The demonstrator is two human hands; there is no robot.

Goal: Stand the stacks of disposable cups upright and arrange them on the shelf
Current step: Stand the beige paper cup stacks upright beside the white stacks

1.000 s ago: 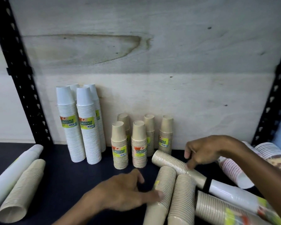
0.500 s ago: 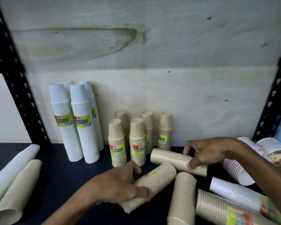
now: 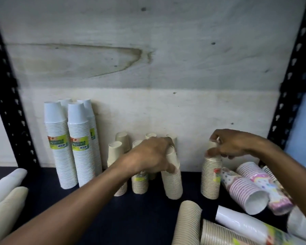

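Now two tan cup stacks upright on the dark shelf: one tan stack at 6 o'clock, gripped at its top by the left hand; another tan stack at 4 o'clock, pinched at its top by the right hand. Tall white stacks standing at 9 o'clock. Pink stacks lying flat at 4 o'clock. More tan stacks lying down at 5 o'clock.

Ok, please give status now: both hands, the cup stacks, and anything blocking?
Left hand grips upright tan stack. Right hand grips second upright tan stack. Pink stacks lying close on right, crowding that spot.
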